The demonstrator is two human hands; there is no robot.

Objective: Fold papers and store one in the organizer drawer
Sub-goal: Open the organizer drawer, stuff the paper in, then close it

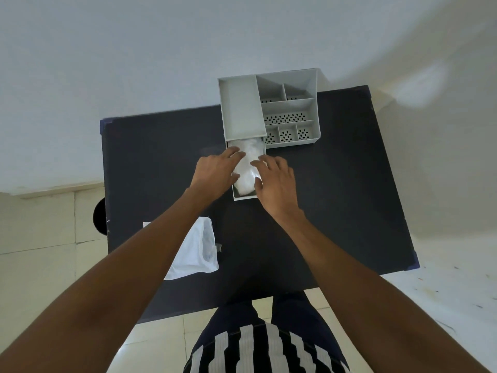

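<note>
Left hand (217, 170) and right hand (274, 181) sit close together, fingers spread flat, pressing a folded paper (246, 168) down into the pulled-out drawer (243, 197); neither is gripping it. Drawer sticks out toward the near side from under the grey organizer (269, 106) at the far edge of the dark tabletop (349, 184). Second paper (196, 251) lies near-left, well apart from the drawer.
</note>
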